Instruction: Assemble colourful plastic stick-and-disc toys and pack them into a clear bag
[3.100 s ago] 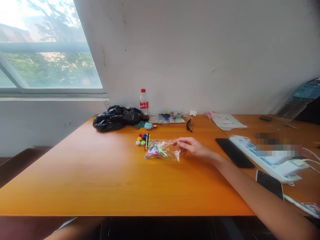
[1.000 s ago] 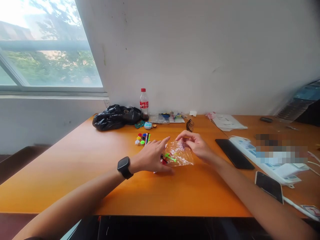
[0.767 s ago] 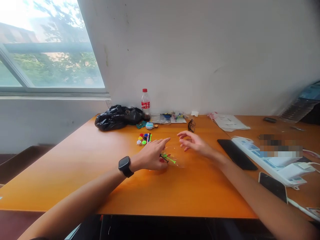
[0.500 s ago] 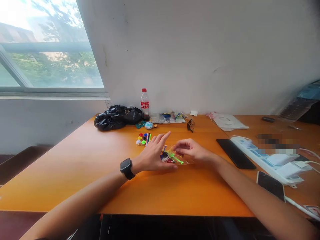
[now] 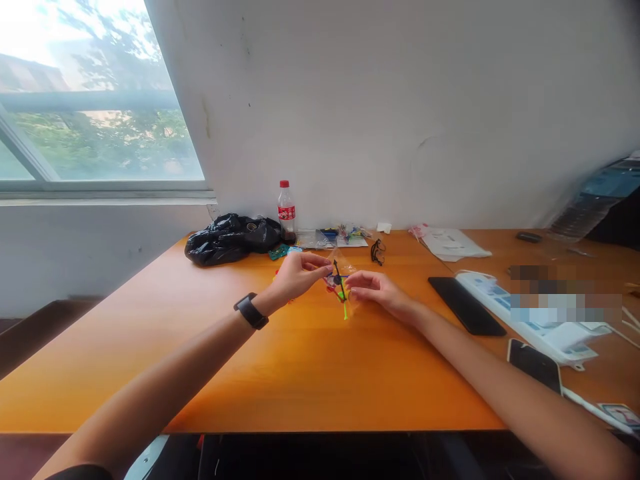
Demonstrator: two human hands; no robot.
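Observation:
A clear plastic bag point(image 5: 342, 257) with small coloured plastic pieces is lifted between my hands. A black piece point(image 5: 339, 280) and a green piece point(image 5: 345, 309) show in it, with red and blue ones around them. My left hand point(image 5: 300, 275), with a black watch point(image 5: 251, 311) on its wrist, is closed, thumb and fingers pinching the bag's upper left part. At the bag's right side, my right hand point(image 5: 377, 293) has its fingers curled together on the plastic film. Behind my left hand, the group of small coloured parts is mostly hidden.
A black plastic bag point(image 5: 220, 241) and a red-capped bottle point(image 5: 286, 215) stand along the wall. Glasses point(image 5: 378, 252) lie behind my right hand. On the right are a black flat device point(image 5: 466, 305), a white power strip point(image 5: 520, 323) and a phone point(image 5: 535, 365).
My left hand has gone from spread fingers to a pinch on the bag and moved up. The bag has been raised off the table, its pieces now hanging more upright.

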